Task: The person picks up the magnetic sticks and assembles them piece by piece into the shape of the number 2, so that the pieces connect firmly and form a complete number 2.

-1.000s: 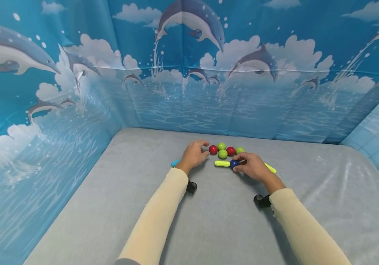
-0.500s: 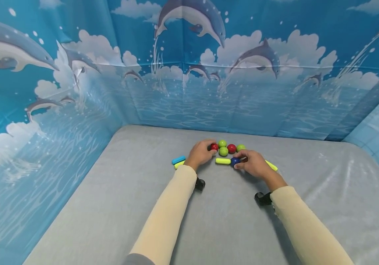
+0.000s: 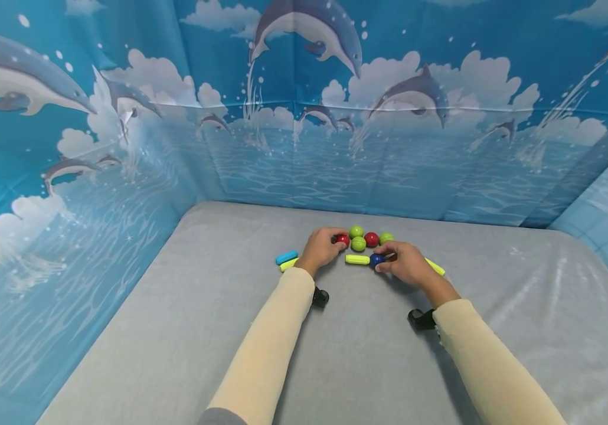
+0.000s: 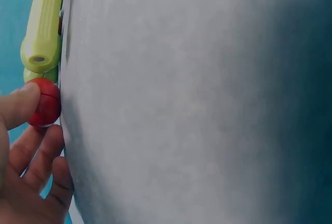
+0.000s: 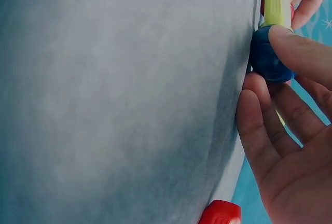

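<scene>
My left hand (image 3: 321, 249) pinches a red ball (image 4: 45, 102) between thumb and fingers at the left end of a small group of balls. With my right hand (image 3: 406, 261) I grip a dark blue ball (image 5: 269, 58), thumb on top. A yellow-green ribbed stick (image 3: 357, 259) meets the blue ball's left side; whether they are joined, I cannot tell. Behind the stick sit green balls (image 3: 358, 244) and another red ball (image 3: 371, 239). In the left wrist view the stick (image 4: 43, 24) has a small hole in its near end.
Left of my left hand lie a blue stick (image 3: 286, 257) and a partly hidden yellow stick (image 3: 288, 264). Another yellow stick (image 3: 435, 267) shows beyond my right hand. A red piece (image 5: 222, 212) appears low in the right wrist view. A dolphin-print curtain (image 3: 293, 159) borders the grey surface (image 3: 368, 354).
My left hand has moved right and taken hold of the red ball, uncovering the blue and yellow sticks at left. The right hand keeps its hold on the blue ball, nearly still.
</scene>
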The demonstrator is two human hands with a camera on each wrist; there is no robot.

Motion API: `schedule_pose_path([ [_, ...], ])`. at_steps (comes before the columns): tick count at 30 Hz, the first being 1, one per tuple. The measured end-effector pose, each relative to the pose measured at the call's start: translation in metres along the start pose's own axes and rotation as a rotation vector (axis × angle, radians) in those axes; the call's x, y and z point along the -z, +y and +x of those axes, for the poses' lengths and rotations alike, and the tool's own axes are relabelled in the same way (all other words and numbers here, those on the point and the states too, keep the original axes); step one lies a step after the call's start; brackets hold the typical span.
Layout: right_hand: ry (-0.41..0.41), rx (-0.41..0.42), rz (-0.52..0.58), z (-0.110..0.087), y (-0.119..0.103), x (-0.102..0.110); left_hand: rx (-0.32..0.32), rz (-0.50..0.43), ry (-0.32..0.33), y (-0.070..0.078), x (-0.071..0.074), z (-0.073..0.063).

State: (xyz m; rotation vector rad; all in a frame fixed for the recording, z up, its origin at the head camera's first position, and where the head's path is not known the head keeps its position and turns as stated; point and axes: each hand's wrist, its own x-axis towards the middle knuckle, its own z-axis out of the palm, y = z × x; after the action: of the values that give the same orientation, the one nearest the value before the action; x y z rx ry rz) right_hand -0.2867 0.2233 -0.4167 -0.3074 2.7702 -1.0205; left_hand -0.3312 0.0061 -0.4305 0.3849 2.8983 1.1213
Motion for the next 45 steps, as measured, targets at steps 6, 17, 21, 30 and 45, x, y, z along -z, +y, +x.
schedule_pose_path([
  [6, -0.004, -0.006, 0.003, 0.0, 0.0, -0.002, 0.028, -0.07, 0.01, -0.004, -0.001, -0.001],
  [17, -0.008, 0.008, 0.006, 0.0, 0.0, -0.004, -0.08, 0.07, -0.017, 0.005, 0.041, -0.015],
  [21, -0.003, -0.002, -0.006, 0.001, 0.0, -0.001, -0.125, 0.057, -0.013, 0.007, 0.053, -0.02],
  [30, 0.004, 0.009, -0.001, 0.001, 0.005, 0.0, -0.121, 0.006, -0.027, -0.002, 0.056, -0.029],
  [45, 0.015, 0.03, 0.006, 0.0, 0.004, -0.001, -0.06, -0.045, -0.039, -0.012, 0.051, -0.035],
])
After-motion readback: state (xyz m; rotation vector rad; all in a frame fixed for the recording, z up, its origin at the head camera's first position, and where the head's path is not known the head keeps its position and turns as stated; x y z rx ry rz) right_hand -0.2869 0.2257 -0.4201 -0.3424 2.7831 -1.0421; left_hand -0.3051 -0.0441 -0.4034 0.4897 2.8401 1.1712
